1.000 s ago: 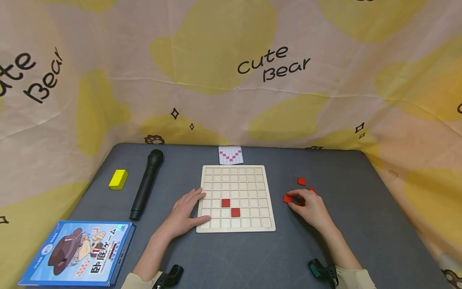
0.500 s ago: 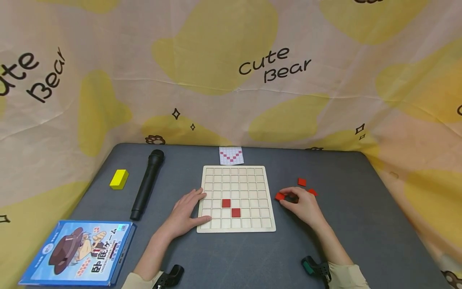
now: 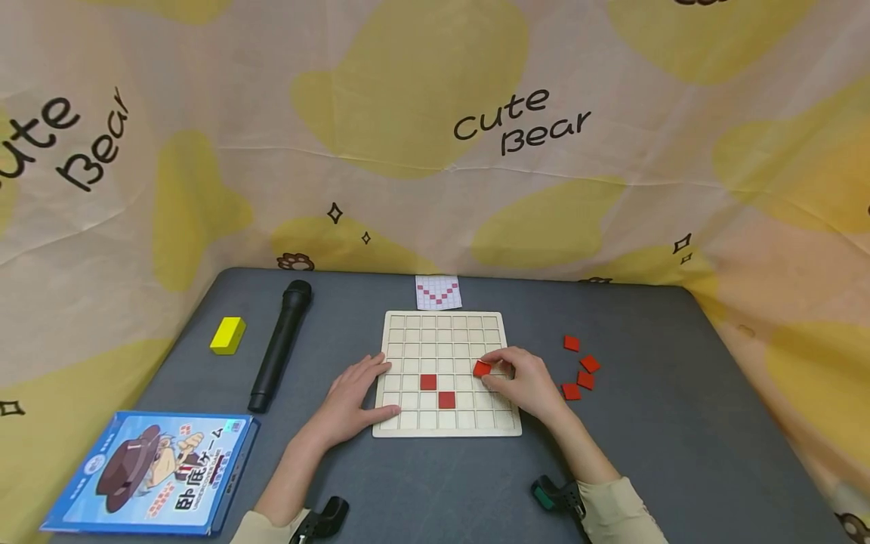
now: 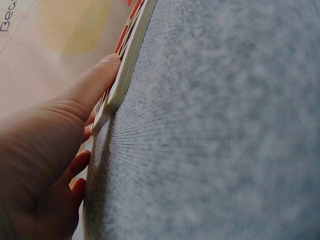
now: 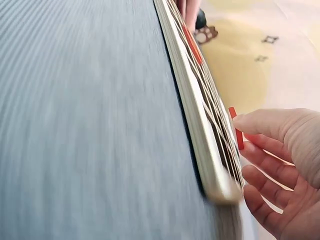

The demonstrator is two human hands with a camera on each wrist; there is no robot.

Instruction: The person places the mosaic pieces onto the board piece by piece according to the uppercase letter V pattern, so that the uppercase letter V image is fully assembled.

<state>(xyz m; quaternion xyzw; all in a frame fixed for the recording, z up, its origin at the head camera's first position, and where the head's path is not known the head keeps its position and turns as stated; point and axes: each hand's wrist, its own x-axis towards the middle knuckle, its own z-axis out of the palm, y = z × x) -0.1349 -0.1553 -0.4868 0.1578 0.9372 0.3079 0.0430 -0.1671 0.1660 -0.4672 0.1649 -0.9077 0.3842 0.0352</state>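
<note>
red tile (image 3: 482, 369) sits pinched in the right hand (image 3: 526, 385), over the right half of the cream grid board (image 3: 445, 433). that grip is drawn in just to the tile's own breadth, thumb on one edge and fingertip on the other, the remaining fingers loosely bent; whether the tile touches the board i cannot tell. the left hand (image 3: 353, 400) has no tile: its fingers lie fairly straight at the board's left edge, thumb over the rim, seemingly steadying it.

two placed tiles (image 3: 428, 382) lie in squares of the board, corner to corner on a slant running down to the right. four loose tiles (image 3: 585, 380) lie on the tabletop (image 3: 435, 491) to the right. the pattern card (image 3: 438, 293) behind the board shows a v of pink squares, so i'd judge the work under halfway, with the held tile and those four left to place.

edges: the board's raised grid lines should help seat each tile. bare tabletop runs along its near side, and a strip separates its right edge from the loose tiles, with the right arm across it. the black microphone (image 3: 279, 347) is well left, beyond the left hand.
</note>
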